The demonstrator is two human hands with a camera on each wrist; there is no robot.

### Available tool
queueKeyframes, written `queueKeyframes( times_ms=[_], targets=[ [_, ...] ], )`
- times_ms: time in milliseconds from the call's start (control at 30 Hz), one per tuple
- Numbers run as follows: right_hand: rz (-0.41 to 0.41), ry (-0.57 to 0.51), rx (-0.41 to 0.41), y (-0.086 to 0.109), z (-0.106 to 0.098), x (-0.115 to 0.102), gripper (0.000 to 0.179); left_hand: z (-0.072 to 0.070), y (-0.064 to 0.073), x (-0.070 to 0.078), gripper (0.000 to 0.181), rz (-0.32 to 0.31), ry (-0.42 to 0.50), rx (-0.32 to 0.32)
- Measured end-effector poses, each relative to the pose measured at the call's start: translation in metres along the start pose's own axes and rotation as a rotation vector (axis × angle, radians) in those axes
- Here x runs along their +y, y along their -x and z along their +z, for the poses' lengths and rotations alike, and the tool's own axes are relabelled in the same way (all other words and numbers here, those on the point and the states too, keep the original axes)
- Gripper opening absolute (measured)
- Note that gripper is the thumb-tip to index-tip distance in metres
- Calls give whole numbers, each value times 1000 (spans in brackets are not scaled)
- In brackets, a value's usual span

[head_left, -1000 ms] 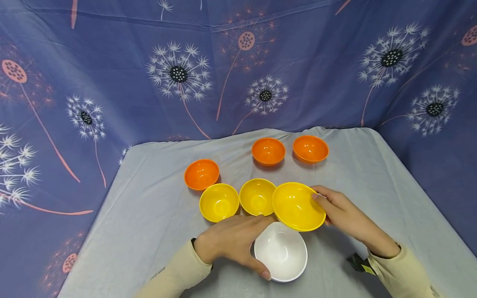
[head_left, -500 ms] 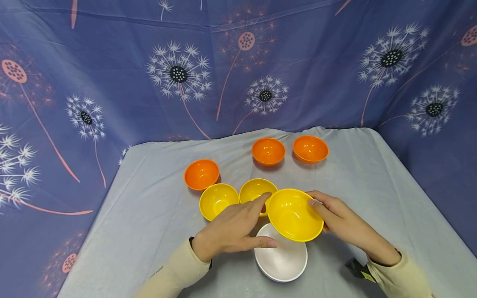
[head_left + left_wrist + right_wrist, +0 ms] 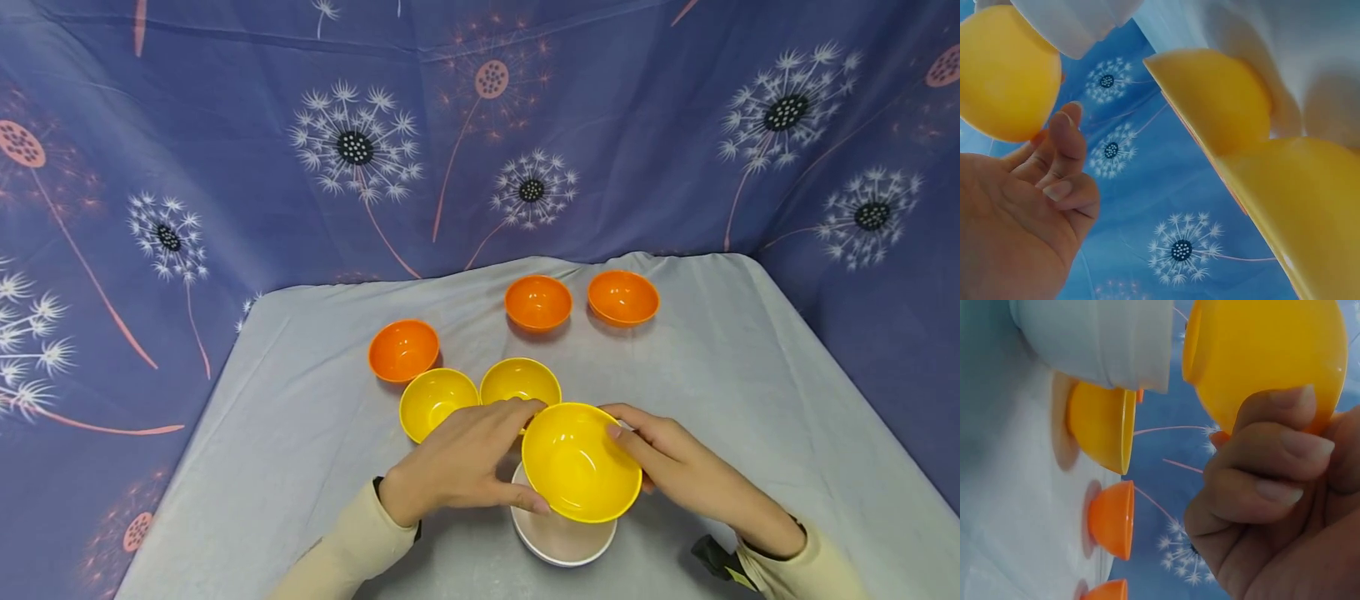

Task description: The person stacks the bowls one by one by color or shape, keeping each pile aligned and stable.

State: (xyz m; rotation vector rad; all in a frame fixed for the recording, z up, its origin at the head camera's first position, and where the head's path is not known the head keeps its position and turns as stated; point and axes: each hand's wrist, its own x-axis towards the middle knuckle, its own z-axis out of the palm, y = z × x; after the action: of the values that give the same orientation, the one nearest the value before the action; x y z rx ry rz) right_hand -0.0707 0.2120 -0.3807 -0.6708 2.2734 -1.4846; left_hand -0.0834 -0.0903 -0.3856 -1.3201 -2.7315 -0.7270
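Note:
My right hand (image 3: 675,467) grips a yellow bowl (image 3: 581,467) by its right rim, thumb inside and fingers curled underneath. In the right wrist view this yellow bowl (image 3: 1272,350) is held up beyond the white bowls' rims. My left hand (image 3: 465,458) is at its left side, thumb and fingers spread around the rim, fingertips right at it. Directly below is a stack of white bowls (image 3: 562,542), partly covered by the held bowl. Two more yellow bowls, one on the left (image 3: 435,400) and one in the middle (image 3: 521,379), stand side by side behind my left hand.
An orange bowl (image 3: 403,352) stands at the left, close to the left yellow bowl. Two other orange bowls, one at the back middle (image 3: 537,304) and one at the back right (image 3: 622,298), stand near the far edge of the cloth-covered table (image 3: 300,333). A patterned curtain (image 3: 637,125) hangs behind.
My right hand has brought the yellow bowl toward me and slightly left, over the white stack. My left hand has moved off the white bowl's rim and up to the yellow bowl's left side.

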Motion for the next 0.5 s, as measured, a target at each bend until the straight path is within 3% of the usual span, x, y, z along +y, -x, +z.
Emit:
queueKeyframes(
  times_ms=[267, 500],
  targets=[
    [-39, 32, -75, 0, 8, 1, 35, 4, 3, -2, 114, 68, -56, -13],
    [-45, 34, -119, 1, 14, 9, 36, 8, 6, -2, 111, 85, -74, -22]
  ],
)
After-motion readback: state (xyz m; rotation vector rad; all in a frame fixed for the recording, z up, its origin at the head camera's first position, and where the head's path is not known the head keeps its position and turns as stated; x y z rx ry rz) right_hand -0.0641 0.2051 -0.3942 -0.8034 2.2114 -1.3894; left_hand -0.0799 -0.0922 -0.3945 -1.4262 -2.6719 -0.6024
